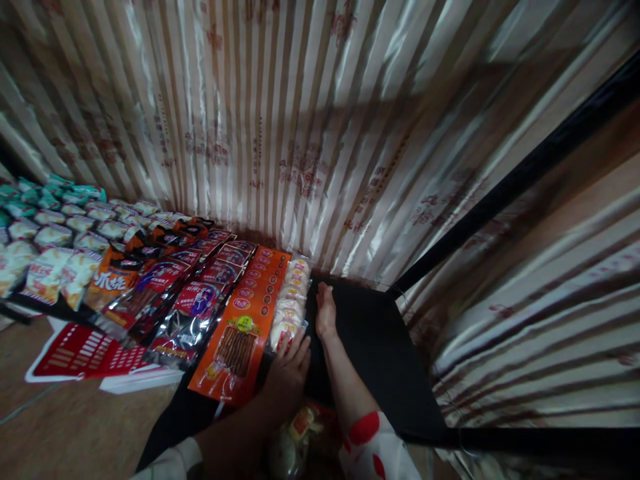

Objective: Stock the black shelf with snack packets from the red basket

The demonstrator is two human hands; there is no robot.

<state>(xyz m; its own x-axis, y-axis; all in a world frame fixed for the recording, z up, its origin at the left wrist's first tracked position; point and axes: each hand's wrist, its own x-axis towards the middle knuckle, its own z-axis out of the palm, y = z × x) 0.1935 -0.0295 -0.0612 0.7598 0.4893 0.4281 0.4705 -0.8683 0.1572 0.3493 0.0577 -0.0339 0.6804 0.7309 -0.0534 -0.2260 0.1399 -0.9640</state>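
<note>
My left hand (291, 367) is open, its fingers laid on the front end of a row of small clear-wrapped white packets (293, 293). On the other side of that row, my right hand (326, 312) stands on edge over the black surface (370, 347), fingers straight and pressed lightly together, with nothing in it. Left of the white packets lies a long orange packet sheet (250, 313) with brown sticks pictured on it. Under my forearms, in shadow, more clear-wrapped food (293, 447) shows in part; its kind is unclear.
Rows of dark red snack bags (185, 310), orange bags (113, 277), white bags (50, 267) and green bags (60, 190) stretch leftward. A striped curtain (280, 133) hangs behind. A black pole (510, 180) slants at right. Red and white printed sheets (90, 353) hang below the front edge.
</note>
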